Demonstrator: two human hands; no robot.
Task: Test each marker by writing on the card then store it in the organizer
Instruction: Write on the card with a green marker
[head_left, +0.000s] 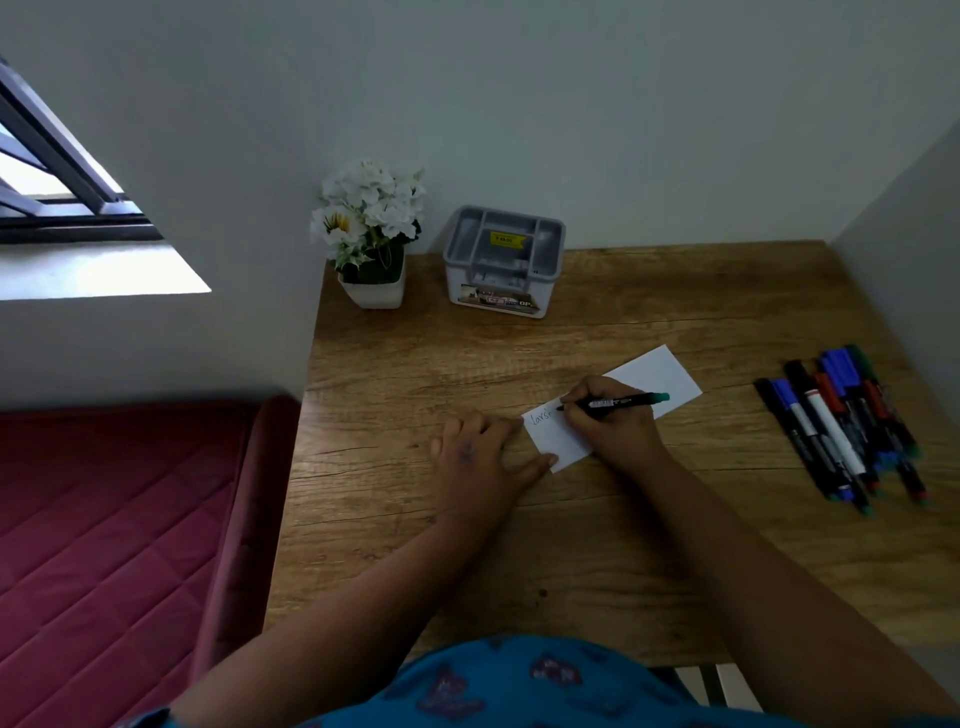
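Note:
A white card lies slanted on the wooden desk. My right hand grips a black marker with a green end, its tip touching the card beside a few written letters. My left hand lies flat on the desk, fingers spread, thumb pressing the card's near corner. A grey compartmented organizer stands at the back of the desk; I see no markers in it. Several markers with black, blue, red and green parts lie in a pile at the right.
A white pot of white flowers stands at the desk's back left corner, next to the organizer. Walls close in behind and on the right. A dark red mattress lies to the left, below a window.

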